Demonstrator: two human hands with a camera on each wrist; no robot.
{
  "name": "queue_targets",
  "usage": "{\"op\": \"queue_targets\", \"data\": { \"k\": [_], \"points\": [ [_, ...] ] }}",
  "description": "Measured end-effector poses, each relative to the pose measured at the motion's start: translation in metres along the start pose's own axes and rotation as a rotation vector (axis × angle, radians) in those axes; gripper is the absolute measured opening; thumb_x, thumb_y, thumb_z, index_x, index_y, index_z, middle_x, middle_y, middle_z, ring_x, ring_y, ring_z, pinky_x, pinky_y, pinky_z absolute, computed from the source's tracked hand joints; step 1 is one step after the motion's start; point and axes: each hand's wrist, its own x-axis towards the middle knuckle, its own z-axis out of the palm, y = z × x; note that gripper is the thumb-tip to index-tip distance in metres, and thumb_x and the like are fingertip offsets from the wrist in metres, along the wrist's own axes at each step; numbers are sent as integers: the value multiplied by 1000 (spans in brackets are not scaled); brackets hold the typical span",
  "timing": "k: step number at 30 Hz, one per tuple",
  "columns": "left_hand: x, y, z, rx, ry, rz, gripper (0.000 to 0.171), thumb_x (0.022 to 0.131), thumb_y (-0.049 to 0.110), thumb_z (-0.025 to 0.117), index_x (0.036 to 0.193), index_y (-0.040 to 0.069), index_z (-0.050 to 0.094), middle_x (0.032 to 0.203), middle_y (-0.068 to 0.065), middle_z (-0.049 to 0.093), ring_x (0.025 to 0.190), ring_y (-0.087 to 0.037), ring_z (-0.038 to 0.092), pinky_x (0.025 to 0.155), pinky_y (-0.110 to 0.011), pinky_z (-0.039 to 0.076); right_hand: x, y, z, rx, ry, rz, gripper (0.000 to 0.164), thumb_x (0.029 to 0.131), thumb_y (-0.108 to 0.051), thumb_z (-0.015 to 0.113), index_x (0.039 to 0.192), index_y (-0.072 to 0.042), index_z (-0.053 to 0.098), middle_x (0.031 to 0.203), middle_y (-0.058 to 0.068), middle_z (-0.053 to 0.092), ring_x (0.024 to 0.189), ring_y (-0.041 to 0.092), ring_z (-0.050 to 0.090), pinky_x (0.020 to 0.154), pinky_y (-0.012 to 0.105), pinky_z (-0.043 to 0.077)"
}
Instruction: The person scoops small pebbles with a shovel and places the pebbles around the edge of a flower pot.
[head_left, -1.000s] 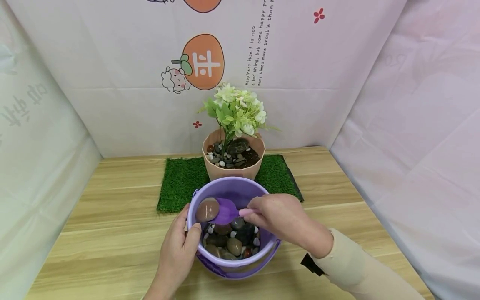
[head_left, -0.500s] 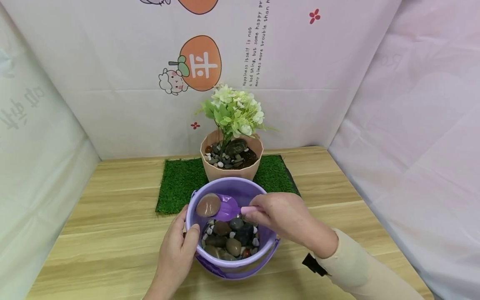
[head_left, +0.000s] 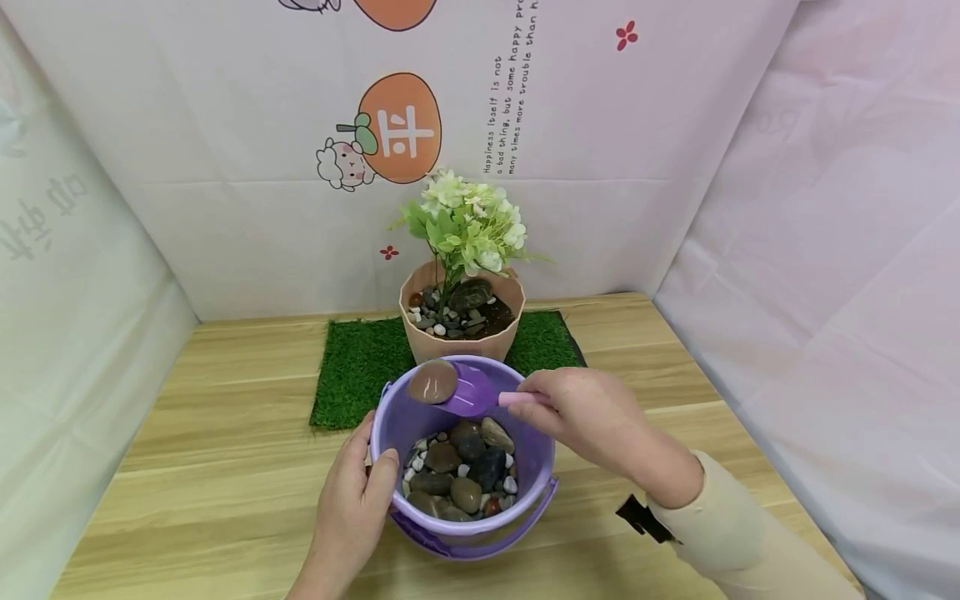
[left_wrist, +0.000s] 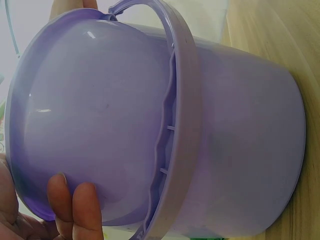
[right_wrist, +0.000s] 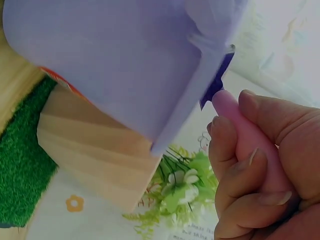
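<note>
My right hand (head_left: 588, 417) grips the pink handle (right_wrist: 260, 145) of a small purple shovel (head_left: 476, 392). A large smooth brown stone (head_left: 433, 382) lies on the shovel's blade, over the far part of a light purple bucket (head_left: 384, 417). My left hand (head_left: 352, 492) holds the bucket's left side, thumb over the rim and fingers along the outside wall. Inside, at the bottom, are several wet stones (head_left: 467, 494) in brown, grey and black among small white pebbles. The bucket's handle (left_wrist: 182, 115) hangs down on the near side.
Right behind the bucket, a pinkish planter (head_left: 461, 350) with pebbles, dark soil and white-green flowers (head_left: 472, 221) stands on a green turf mat (head_left: 360, 367). The wooden table (head_left: 225, 433) is bordered by printed white cloth (head_left: 585, 125) at the back and sides.
My right hand has raised the shovel with the brown stone, moving it away from me and slightly right. More stones in the bucket now show. My left hand stays on the rim.
</note>
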Motion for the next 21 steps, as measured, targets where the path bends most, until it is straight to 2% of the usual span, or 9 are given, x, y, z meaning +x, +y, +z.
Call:
{"op": "queue_targets", "data": {
  "k": [5,11,21],
  "points": [
    [0,1,-1,11,-2,-12,54,107,18,50,157,-2,41,166,-18,37,147,-37,45,110,-42,51,1,5,-8,-5,22,31,28,100,-51,66,95,-27,78,72,-20,63,65,0,58,56,26,49],
    [-1,1,-1,3,-2,-26,55,108,20,50,158,-1,41,166,-17,37,142,-37,50,104,-40,57,4,13,-15,-9,49,49,28,101,-49,66,96,-24,80,72,-18,64,63,2,56,58,27,50],
    [-1,2,-1,-27,-8,-28,54,108,19,51,158,1,41,167,-16,35,141,-38,51,101,-36,59,11,30,-26,-62,85,92,30,101,-44,67,98,-17,80,75,-13,68,64,8,58,59,33,53]
  ]
}}
